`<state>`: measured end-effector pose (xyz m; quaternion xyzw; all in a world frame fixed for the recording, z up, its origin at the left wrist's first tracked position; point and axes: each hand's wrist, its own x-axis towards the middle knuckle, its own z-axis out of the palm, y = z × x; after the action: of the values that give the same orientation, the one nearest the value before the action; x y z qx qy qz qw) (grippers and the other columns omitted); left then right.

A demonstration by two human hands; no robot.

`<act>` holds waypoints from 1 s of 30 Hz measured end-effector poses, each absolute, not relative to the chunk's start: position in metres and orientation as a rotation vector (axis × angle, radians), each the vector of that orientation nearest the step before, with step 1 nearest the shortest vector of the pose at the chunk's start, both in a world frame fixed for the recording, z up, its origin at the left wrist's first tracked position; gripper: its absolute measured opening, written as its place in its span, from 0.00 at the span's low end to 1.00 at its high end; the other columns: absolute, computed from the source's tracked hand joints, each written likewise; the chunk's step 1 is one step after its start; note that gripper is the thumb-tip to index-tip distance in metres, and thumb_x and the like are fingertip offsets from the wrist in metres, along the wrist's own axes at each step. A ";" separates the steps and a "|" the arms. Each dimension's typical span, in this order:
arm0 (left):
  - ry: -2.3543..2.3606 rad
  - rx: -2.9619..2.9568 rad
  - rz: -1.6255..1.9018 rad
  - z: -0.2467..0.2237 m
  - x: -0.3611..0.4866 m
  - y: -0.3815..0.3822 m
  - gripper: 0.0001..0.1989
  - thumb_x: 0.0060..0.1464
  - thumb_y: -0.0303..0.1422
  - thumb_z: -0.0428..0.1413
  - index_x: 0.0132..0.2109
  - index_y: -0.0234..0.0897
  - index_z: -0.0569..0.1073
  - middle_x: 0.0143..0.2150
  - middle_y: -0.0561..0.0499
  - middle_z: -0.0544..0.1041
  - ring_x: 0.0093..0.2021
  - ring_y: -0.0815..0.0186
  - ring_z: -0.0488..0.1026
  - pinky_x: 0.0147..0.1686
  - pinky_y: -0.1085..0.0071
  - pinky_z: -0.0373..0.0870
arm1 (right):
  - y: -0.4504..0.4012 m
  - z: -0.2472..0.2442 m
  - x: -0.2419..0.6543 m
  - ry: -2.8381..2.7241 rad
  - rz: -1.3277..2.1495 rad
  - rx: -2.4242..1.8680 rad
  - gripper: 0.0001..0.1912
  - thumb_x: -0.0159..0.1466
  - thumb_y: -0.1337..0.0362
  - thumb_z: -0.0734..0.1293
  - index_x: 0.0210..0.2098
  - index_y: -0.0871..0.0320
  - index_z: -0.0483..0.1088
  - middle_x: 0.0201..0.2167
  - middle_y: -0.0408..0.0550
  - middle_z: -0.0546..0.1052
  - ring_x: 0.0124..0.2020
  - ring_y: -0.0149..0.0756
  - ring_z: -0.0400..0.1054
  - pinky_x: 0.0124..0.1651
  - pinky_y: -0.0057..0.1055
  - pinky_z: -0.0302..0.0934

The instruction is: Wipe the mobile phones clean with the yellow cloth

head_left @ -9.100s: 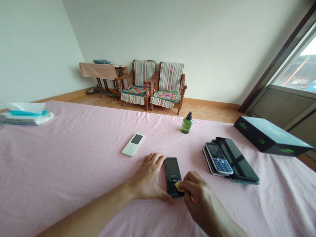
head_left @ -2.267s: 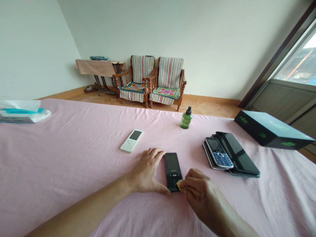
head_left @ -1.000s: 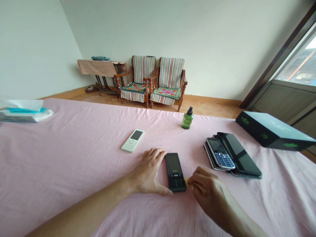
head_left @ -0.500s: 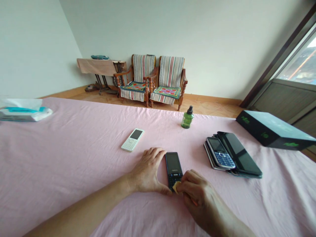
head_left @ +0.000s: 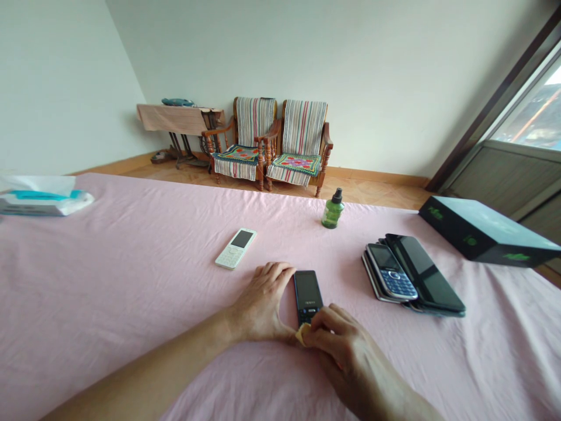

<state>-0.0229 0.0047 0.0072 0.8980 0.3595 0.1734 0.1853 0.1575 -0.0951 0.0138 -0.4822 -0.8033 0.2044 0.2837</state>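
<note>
A black keypad phone [head_left: 308,290] lies face up on the pink cloth, its lower keys partly covered by my right hand. My left hand [head_left: 263,301] spans the phone's left side, fingertips at its top edge and thumb by its bottom end, bracing it in place. Pinched in the fingers of my right hand [head_left: 346,345] is a small yellow wiping cloth [head_left: 301,334], pressed at the bottom of the keypad near my left thumb. Most of the cloth is hidden in the hand. Beyond my left hand lies a white keypad phone [head_left: 235,248].
A green spray bottle [head_left: 333,209] stands toward the far edge of the pink-covered surface [head_left: 131,257]. On the right are a blue keypad phone [head_left: 391,273], a black tablet-like device [head_left: 427,272] and a black box [head_left: 486,231]. A tissue pack [head_left: 48,202] lies far left.
My right hand has slid slightly left and toward me with the yellow cloth, from over the keys to the phone's bottom end. My left hand and the phone stay put.
</note>
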 end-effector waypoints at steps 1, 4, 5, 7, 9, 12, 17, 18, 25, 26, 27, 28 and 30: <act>1.013 2.537 0.488 0.007 -0.023 0.004 0.51 0.26 0.48 0.69 0.59 0.39 0.60 0.57 0.42 0.65 0.57 0.47 0.62 0.57 0.53 0.58 | -0.095 0.014 0.158 -2.149 0.552 -1.293 0.12 0.64 0.77 0.61 0.34 0.55 0.72 0.33 0.46 0.73 0.37 0.35 0.65 0.37 0.30 0.58; 1.013 2.562 0.487 0.008 -0.022 0.003 0.51 0.26 0.48 0.69 0.59 0.38 0.59 0.57 0.42 0.65 0.57 0.47 0.62 0.57 0.52 0.57 | -0.095 0.013 0.157 -2.140 0.575 -1.276 0.13 0.63 0.78 0.60 0.33 0.56 0.72 0.33 0.46 0.73 0.36 0.35 0.65 0.36 0.30 0.58; 1.014 2.569 0.485 0.008 -0.022 0.002 0.51 0.27 0.48 0.68 0.59 0.38 0.59 0.57 0.41 0.65 0.56 0.47 0.62 0.58 0.53 0.57 | -0.095 0.013 0.157 -2.133 0.585 -1.270 0.14 0.62 0.78 0.60 0.32 0.56 0.71 0.33 0.46 0.72 0.36 0.35 0.65 0.36 0.30 0.57; 1.020 2.576 0.480 0.008 -0.022 0.001 0.52 0.27 0.49 0.68 0.59 0.36 0.59 0.57 0.40 0.65 0.56 0.47 0.62 0.57 0.53 0.57 | -0.095 0.013 0.159 -2.110 0.600 -1.286 0.15 0.62 0.79 0.59 0.30 0.57 0.71 0.32 0.46 0.72 0.35 0.34 0.65 0.35 0.29 0.57; 1.023 2.577 0.478 0.008 -0.022 0.001 0.52 0.27 0.51 0.67 0.59 0.35 0.60 0.57 0.40 0.65 0.56 0.46 0.62 0.57 0.52 0.57 | -0.095 0.014 0.164 -2.090 0.618 -1.331 0.16 0.59 0.81 0.58 0.29 0.57 0.71 0.31 0.46 0.71 0.34 0.34 0.65 0.34 0.29 0.56; 1.011 2.576 0.483 0.007 -0.023 0.002 0.53 0.28 0.55 0.66 0.59 0.37 0.59 0.57 0.40 0.65 0.57 0.45 0.62 0.58 0.51 0.56 | -0.094 0.016 0.178 -2.078 0.609 -1.442 0.16 0.55 0.83 0.58 0.26 0.58 0.70 0.28 0.45 0.68 0.31 0.32 0.65 0.32 0.28 0.55; 1.010 2.572 0.468 0.006 -0.023 0.002 0.54 0.27 0.56 0.66 0.60 0.37 0.59 0.58 0.40 0.64 0.57 0.45 0.61 0.58 0.50 0.56 | -0.090 0.015 0.195 -1.981 0.518 -1.508 0.15 0.55 0.80 0.57 0.26 0.59 0.71 0.27 0.45 0.69 0.30 0.33 0.65 0.32 0.30 0.56; 1.018 2.567 0.464 0.007 -0.023 0.002 0.54 0.27 0.56 0.66 0.60 0.37 0.59 0.58 0.40 0.64 0.57 0.45 0.61 0.58 0.49 0.56 | -0.090 0.015 0.195 -1.949 0.535 -1.486 0.15 0.56 0.80 0.57 0.28 0.59 0.71 0.28 0.46 0.69 0.30 0.33 0.66 0.32 0.29 0.56; 1.015 2.568 0.446 0.007 -0.023 0.003 0.55 0.27 0.56 0.66 0.60 0.34 0.60 0.59 0.39 0.64 0.57 0.44 0.61 0.59 0.50 0.56 | -0.089 0.014 0.182 -1.922 0.612 -1.481 0.16 0.54 0.81 0.58 0.27 0.59 0.73 0.28 0.45 0.71 0.30 0.32 0.67 0.31 0.28 0.57; 1.018 2.569 0.447 0.007 -0.023 0.003 0.55 0.27 0.56 0.66 0.60 0.35 0.60 0.59 0.39 0.64 0.57 0.44 0.61 0.59 0.50 0.56 | -0.089 0.014 0.182 -1.932 0.606 -1.489 0.16 0.53 0.81 0.58 0.27 0.59 0.73 0.28 0.46 0.71 0.29 0.32 0.67 0.31 0.28 0.56; 1.019 2.570 0.448 0.006 -0.023 0.003 0.54 0.27 0.56 0.66 0.60 0.36 0.60 0.59 0.39 0.64 0.57 0.44 0.61 0.58 0.49 0.56 | -0.088 0.014 0.181 -1.940 0.603 -1.495 0.16 0.53 0.82 0.58 0.26 0.59 0.73 0.27 0.46 0.71 0.29 0.32 0.67 0.31 0.27 0.56; 1.021 2.571 0.450 0.006 -0.023 0.003 0.54 0.27 0.56 0.66 0.60 0.36 0.60 0.59 0.40 0.64 0.57 0.44 0.61 0.58 0.49 0.56 | -0.088 0.013 0.181 -1.944 0.601 -1.495 0.17 0.52 0.82 0.58 0.26 0.59 0.73 0.27 0.46 0.71 0.29 0.32 0.67 0.30 0.27 0.55; 1.017 2.574 0.457 0.005 -0.024 0.002 0.54 0.27 0.56 0.66 0.60 0.36 0.59 0.59 0.40 0.64 0.58 0.44 0.61 0.59 0.49 0.56 | -0.089 0.012 0.181 -1.952 0.610 -1.489 0.17 0.52 0.83 0.59 0.25 0.59 0.74 0.27 0.46 0.70 0.29 0.32 0.66 0.30 0.27 0.55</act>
<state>-0.0235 0.0024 0.0053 0.9047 0.3573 0.1605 0.1674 0.1809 -0.0885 0.0118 -0.5614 -0.7357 0.2299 0.3011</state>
